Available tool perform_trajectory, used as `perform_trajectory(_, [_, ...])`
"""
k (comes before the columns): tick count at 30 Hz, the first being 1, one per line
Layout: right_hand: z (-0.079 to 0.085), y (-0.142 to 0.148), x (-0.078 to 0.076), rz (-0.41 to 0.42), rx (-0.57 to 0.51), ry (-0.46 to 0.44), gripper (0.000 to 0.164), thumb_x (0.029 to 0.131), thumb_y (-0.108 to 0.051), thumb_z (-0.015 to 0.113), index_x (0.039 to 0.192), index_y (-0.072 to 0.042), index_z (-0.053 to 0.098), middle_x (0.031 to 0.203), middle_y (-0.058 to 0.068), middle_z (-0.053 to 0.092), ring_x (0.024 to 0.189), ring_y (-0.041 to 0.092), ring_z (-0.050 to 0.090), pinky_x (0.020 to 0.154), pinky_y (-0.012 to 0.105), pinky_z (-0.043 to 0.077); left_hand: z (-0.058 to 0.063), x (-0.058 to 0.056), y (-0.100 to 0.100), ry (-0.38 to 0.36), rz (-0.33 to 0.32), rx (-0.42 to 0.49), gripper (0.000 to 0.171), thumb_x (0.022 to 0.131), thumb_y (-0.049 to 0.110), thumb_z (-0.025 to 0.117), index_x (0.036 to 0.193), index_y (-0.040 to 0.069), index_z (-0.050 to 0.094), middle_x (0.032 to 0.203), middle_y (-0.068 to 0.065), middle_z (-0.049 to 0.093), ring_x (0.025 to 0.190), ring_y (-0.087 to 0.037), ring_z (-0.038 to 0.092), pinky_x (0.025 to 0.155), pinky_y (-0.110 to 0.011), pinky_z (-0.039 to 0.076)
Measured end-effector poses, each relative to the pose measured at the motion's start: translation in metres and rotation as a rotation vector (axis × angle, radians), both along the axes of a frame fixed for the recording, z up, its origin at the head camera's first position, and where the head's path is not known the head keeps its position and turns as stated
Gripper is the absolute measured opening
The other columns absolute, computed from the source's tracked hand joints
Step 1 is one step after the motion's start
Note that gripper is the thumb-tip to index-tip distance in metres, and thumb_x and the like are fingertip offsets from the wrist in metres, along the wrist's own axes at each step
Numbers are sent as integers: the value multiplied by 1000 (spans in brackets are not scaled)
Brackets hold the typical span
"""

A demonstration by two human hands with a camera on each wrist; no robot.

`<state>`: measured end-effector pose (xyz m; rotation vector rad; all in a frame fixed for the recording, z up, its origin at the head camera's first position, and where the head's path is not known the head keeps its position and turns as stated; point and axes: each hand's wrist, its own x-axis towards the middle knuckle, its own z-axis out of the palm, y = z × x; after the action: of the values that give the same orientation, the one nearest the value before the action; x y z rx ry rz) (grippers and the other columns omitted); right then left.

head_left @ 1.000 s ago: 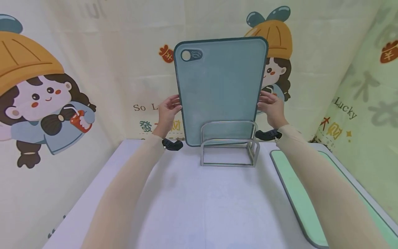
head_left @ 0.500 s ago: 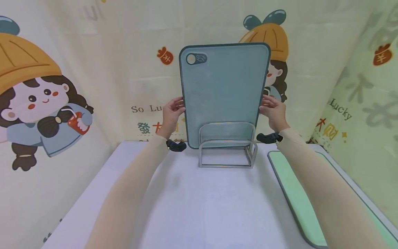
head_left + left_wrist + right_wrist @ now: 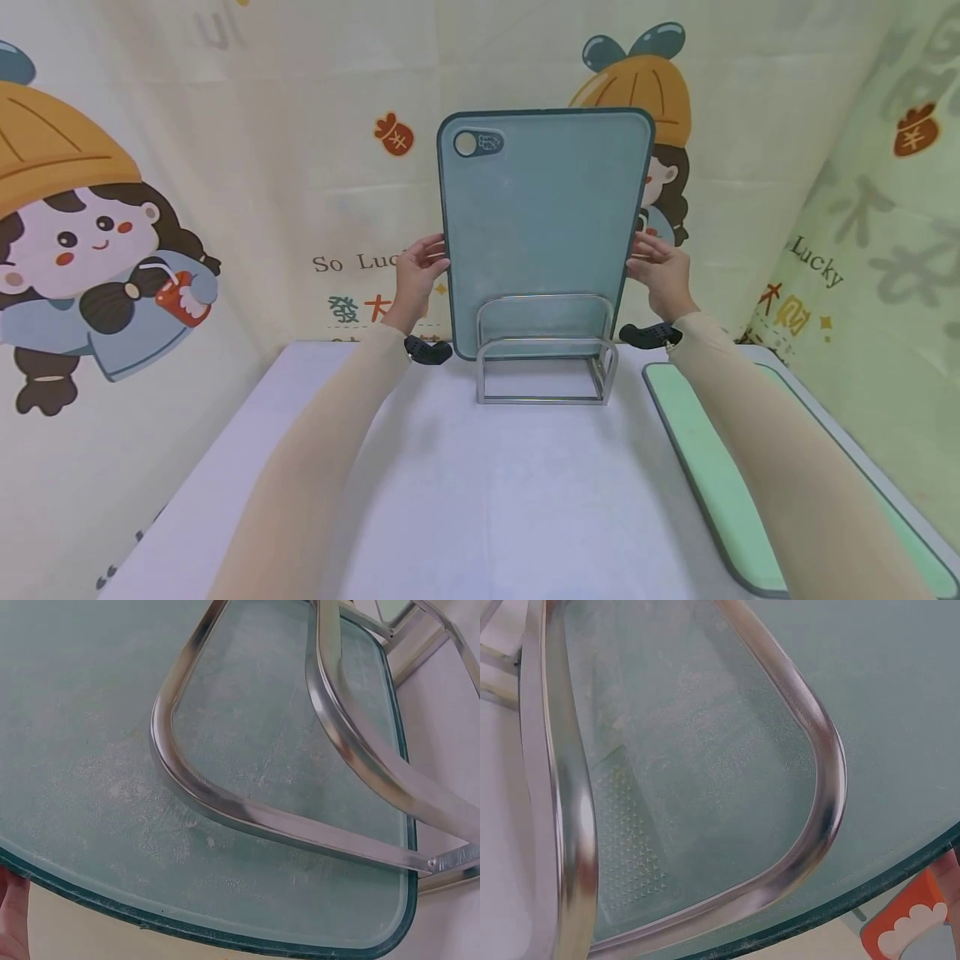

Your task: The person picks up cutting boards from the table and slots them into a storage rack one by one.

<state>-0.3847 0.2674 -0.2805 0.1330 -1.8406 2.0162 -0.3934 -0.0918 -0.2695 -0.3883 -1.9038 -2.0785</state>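
A blue-green cutting board [image 3: 547, 208] stands upright behind the two front loops of a silver metal rack [image 3: 546, 400]. It has a dark rim and a round hole at its upper left corner. My left hand [image 3: 418, 275] pinches the board's left edge, and my right hand [image 3: 663, 271] pinches its right edge. In the left wrist view, the rack's curved bars [image 3: 225, 802] cross in front of the board [image 3: 82, 750], with fingers [image 3: 13, 919] at its rim. A rough, studded patch shows low on the board [image 3: 720, 772] in the right wrist view, behind a bar [image 3: 829, 772].
A larger light green board [image 3: 712, 475] with a grey rim lies flat on the right of the white table [image 3: 480, 500], partly under my right forearm. Printed cloth [image 3: 337, 167] hangs close behind the rack and along both sides.
The board has shifted right relative to the rack and come down somewhat, with both hands still pinching its edges. Its tilt is slightly less. The view has turned a little.
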Motion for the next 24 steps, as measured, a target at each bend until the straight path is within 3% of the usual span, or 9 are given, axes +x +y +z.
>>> perform_trajectory(9, [0, 0, 1, -17, 52, -24, 47, 89, 7, 55, 133, -11, 54, 96, -7, 59, 83, 6, 61, 71, 14, 55, -9, -14, -3, 22, -1, -61, 38, 91, -1, 55, 128, 6, 55, 119, -14, 58, 101, -15, 59, 98, -32, 49])
perform_trajectory(14, [-1, 1, 1, -12, 79, -31, 49, 89, 6, 55, 136, -9, 50, 98, -7, 58, 84, 4, 61, 71, 13, 54, -10, -15, -3, 38, -4, -97, 38, 91, -3, 53, 128, 6, 53, 121, -17, 58, 103, -18, 60, 98, -35, 49])
perform_trajectory(24, [-1, 2, -1, -5, 20, -7, 46, 88, 6, 57, 131, -9, 55, 94, -7, 60, 82, 6, 61, 69, 14, 55, -11, -17, 1, 56, 36, -51, 36, 89, -6, 55, 123, 5, 57, 116, -16, 61, 97, -15, 61, 93, -32, 52])
